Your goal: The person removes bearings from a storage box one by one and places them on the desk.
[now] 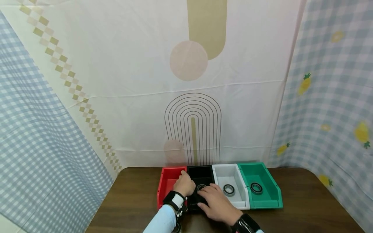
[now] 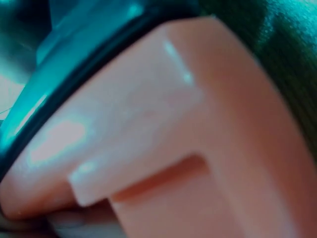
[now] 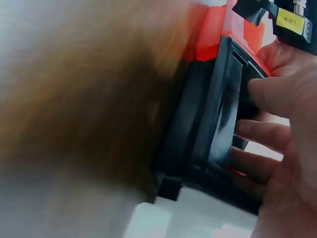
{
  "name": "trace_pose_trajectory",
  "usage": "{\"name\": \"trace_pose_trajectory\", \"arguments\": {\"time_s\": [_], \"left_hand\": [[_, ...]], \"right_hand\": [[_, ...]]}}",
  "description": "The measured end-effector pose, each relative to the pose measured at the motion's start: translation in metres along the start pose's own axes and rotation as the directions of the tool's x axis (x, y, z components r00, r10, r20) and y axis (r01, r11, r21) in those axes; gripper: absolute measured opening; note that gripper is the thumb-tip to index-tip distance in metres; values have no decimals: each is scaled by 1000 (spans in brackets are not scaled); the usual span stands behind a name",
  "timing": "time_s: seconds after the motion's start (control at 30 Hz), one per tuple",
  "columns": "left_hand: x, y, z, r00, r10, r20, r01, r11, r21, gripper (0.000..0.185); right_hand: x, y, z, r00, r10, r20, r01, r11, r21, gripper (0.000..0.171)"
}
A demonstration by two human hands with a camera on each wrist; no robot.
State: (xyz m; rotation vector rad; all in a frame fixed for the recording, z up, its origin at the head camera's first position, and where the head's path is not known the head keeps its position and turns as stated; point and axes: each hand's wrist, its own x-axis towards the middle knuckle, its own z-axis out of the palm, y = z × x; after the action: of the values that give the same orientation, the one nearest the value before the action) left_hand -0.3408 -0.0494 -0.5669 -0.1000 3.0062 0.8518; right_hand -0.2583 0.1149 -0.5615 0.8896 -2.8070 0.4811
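My left hand (image 1: pixel 184 185) reaches over the shared side of the red bin (image 1: pixel 167 181) and the black bin (image 1: pixel 201 171). Its fingers are mostly out of sight, and whether they hold anything is unclear. In the left wrist view the red bin's wall (image 2: pixel 148 109) fills the picture, pale and blurred. Over the black bin is my right hand (image 1: pixel 216 202), fingers loosely bent and thumb apart, close to a ring-shaped bearing (image 1: pixel 200 187) inside. From the right wrist, the fingers of my right hand (image 3: pixel 282 134) reach into the black bin (image 3: pixel 213 129).
A white bin (image 1: pixel 243 204) and a green bin (image 1: pixel 268 204) continue the row to the right. One bearing (image 1: pixel 228 190) lies in the white bin, another bearing (image 1: pixel 256 188) in the green. A further bearing (image 1: pixel 176 228) shows beside my left forearm on the brown table (image 1: pixel 131 194). Cloth hangs behind.
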Motion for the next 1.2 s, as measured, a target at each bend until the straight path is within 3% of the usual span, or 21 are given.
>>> {"name": "trace_pose_trajectory", "arguments": {"time_s": [0.27,0.67,0.87,1.2], "left_hand": [[-2,0,-4,1000,-10,18,10,1000,-15,70],[-3,0,-4,1000,1,17,0,998,-58,68],[-3,0,-3,1000,-5,25,7,998,-65,68],[-3,0,-5,1000,10,27,-8,998,-70,66]], "right_hand": [[23,-6,0,998,41,52,-36,993,-109,39],[50,-4,23,985,166,-50,-173,940,-293,10],[55,-3,30,983,157,-93,-179,924,-338,10],[57,-8,27,979,189,-74,-203,899,-389,17]]}}
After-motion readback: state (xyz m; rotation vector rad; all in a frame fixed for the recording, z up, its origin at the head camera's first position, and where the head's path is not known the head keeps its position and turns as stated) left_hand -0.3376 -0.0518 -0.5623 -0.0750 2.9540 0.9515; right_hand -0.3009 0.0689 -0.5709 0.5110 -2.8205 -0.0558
